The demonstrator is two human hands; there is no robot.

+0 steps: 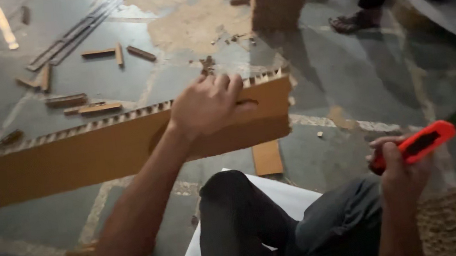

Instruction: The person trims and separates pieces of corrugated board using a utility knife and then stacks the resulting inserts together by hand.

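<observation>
Cardboard strip (100, 150) gripped at its top edge by left hand (208, 104), held up across frame centre, off the floor (347, 81). Orange cutter (419, 144) clasped in right hand (399, 175), lower right, kept clear.

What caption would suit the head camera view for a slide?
Seated on the floor, a person's left hand grips a long corrugated cardboard strip while the right hand holds an orange utility knife.

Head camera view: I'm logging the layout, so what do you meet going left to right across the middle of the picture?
Long honeycomb cardboard strip → left hand gripping its top edge → small flat cardboard piece on the floor → right hand holding an orange utility knife.
</observation>
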